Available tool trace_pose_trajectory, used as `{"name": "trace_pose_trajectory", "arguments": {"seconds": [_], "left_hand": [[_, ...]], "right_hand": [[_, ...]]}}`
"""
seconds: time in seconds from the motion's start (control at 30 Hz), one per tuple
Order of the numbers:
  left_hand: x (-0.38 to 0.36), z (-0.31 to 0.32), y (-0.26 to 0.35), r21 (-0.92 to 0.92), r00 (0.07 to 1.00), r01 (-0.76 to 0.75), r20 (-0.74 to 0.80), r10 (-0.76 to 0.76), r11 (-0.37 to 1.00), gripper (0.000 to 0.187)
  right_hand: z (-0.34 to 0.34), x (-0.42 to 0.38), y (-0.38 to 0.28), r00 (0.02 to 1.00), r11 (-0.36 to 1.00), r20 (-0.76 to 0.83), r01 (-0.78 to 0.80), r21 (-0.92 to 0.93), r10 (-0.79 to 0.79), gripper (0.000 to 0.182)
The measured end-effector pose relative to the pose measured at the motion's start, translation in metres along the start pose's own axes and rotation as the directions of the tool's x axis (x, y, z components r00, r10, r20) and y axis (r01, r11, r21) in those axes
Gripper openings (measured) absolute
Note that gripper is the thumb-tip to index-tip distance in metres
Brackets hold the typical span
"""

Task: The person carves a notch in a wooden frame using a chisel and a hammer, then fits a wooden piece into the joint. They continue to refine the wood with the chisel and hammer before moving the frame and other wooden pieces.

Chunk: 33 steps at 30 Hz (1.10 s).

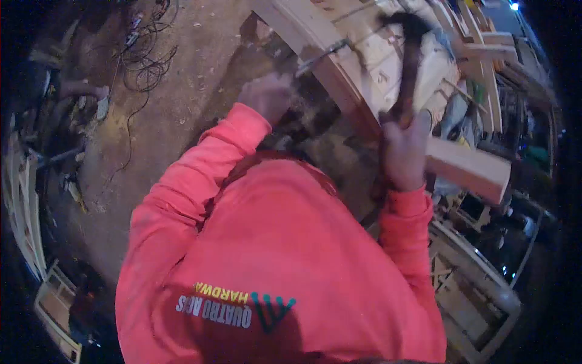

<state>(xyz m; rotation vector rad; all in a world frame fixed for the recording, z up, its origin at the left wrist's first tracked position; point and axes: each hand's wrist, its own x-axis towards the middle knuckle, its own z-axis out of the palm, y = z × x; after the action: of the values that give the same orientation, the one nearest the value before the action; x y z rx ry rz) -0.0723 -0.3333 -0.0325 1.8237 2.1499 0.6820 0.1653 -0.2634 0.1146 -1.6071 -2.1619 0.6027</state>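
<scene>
My right hand (405, 150) is wrapped round the handle of a hammer (410, 67), whose dark, motion-blurred head points up over the wooden workpiece. Beneath and beside that hand runs a thick wooden beam (467, 167). My left hand (270, 96) is blurred, left of another long beam (345, 79). Its fingers are smeared, so whether it holds anything cannot be made out. A thin metal rod or bar (322, 57) lies between the left hand and the beam, its near end close to the fingers.
Coiled cables (145, 67) lie on the brown dirt floor (200, 54) at the upper left. Timber pieces (488, 54) are stacked at the upper right. A wooden frame (473, 291) stands at the lower right, and long boards (24, 206) lean at the far left.
</scene>
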Motion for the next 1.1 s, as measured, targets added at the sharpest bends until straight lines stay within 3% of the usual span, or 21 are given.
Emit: {"name": "trace_pose_trajectory", "arguments": {"seconds": [0.03, 0.1, 0.17, 0.2, 0.27, 0.3, 0.33, 0.4, 0.5, 0.6, 0.67, 0.77, 0.87, 0.97, 1.07, 1.1], "left_hand": [[-0.002, 0.001, 0.003, -0.027, 1.0, -0.018, 0.011, 0.018, 0.999, 0.03], [0.013, -0.014, -0.005, -0.099, 0.993, -0.041, -0.111, 0.03, 0.994, 0.036], [-0.004, -0.024, -0.007, -0.258, 0.963, -0.068, -0.269, -0.004, 0.964, 0.045], [-0.001, -0.031, -0.006, -0.261, 0.961, -0.061, -0.277, -0.014, 0.964, 0.047], [-0.002, -0.047, -0.004, -0.28, 0.953, -0.039, -0.298, -0.049, 0.959, 0.051], [-0.003, -0.045, -0.005, -0.226, 0.97, -0.027, -0.243, -0.029, 0.974, 0.051], [-0.004, -0.042, -0.005, -0.164, 0.983, -0.018, -0.183, -0.012, 0.986, 0.051], [-0.01, -0.027, -0.009, -0.117, 0.99, -0.035, -0.14, 0.018, 0.992, 0.05], [-0.017, -0.005, -0.009, -0.121, 0.996, -0.023, -0.091, 0.012, 0.992, 0.049], [-0.016, 0.006, -0.006, -0.073, 0.997, 0.065, 0.032, -0.063, 0.995, 0.049], [-0.015, 0.011, -0.007, -0.056, 0.997, 0.062, 0.041, -0.06, 0.997, 0.05], [-0.014, 0.01, -0.006, -0.06, 0.99, 0.109, 0.097, -0.103, 0.992, 0.052], [-0.014, 0.007, 0.001, -0.1, 0.999, 0.052, -0.002, -0.053, 0.994, 0.053], [-0.014, 0.011, 0.0, -0.008, 0.998, 0.029, 0.051, -0.028, 1.0, 0.054], [-0.015, -0.01, 0.017, 0.044, 0.991, 0.065, 0.114, -0.07, 0.997, 0.051], [-0.014, -0.007, 0.015, 0.055, 0.988, 0.062, 0.137, -0.069, 0.997, 0.051]], "right_hand": [[-0.018, 0.0, -0.015, 0.995, 0.998, -0.081, -0.063, -0.015, 0.061, 0.026], [-0.034, 0.007, -0.035, 0.969, 0.912, -0.222, -0.004, 0.41, 0.105, 0.018], [-0.035, -0.008, -0.027, 0.967, 0.882, -0.21, -0.027, 0.47, 0.141, 0.02], [-0.038, -0.008, -0.018, 0.966, 0.871, -0.198, -0.047, 0.489, 0.164, 0.021], [-0.021, -0.021, 0.016, 0.972, 0.943, -0.23, 0.03, 0.33, 0.05, 0.019], [-0.016, -0.023, 0.022, 0.972, 0.966, -0.235, 0.075, 0.246, -0.015, 0.018], [-0.015, -0.032, 0.008, 0.972, 0.894, -0.054, -0.186, 0.407, 0.227, 0.016], [0.0, -0.046, 0.028, 0.996, 0.948, -0.087, 0.022, 0.317, 0.006, 0.02], [0.007, -0.054, 0.042, 1.0, 0.923, 0.007, 0.02, 0.385, -0.025, 0.029], [0.001, -0.053, 0.033, 0.986, 0.838, 0.084, -0.169, 0.519, 0.147, 0.031], [-0.008, -0.046, 0.017, 0.943, 0.69, 0.155, -0.323, 0.648, 0.295, 0.032], [-0.018, -0.032, -0.004, 0.935, 0.72, 0.099, -0.326, 0.613, 0.34, 0.023], [-0.026, -0.024, -0.017, 0.959, 0.797, 0.03, -0.25, 0.55, 0.28, 0.022], [-0.031, -0.018, -0.024, 0.986, 0.875, -0.006, -0.147, 0.462, 0.169, 0.029], [-0.011, -0.009, -0.019, 0.99, 0.982, -0.123, 0.091, 0.168, -0.071, 0.025], [-0.002, -0.007, -0.007, 0.995, 0.988, -0.015, 0.097, 0.116, -0.096, 0.023]]}}
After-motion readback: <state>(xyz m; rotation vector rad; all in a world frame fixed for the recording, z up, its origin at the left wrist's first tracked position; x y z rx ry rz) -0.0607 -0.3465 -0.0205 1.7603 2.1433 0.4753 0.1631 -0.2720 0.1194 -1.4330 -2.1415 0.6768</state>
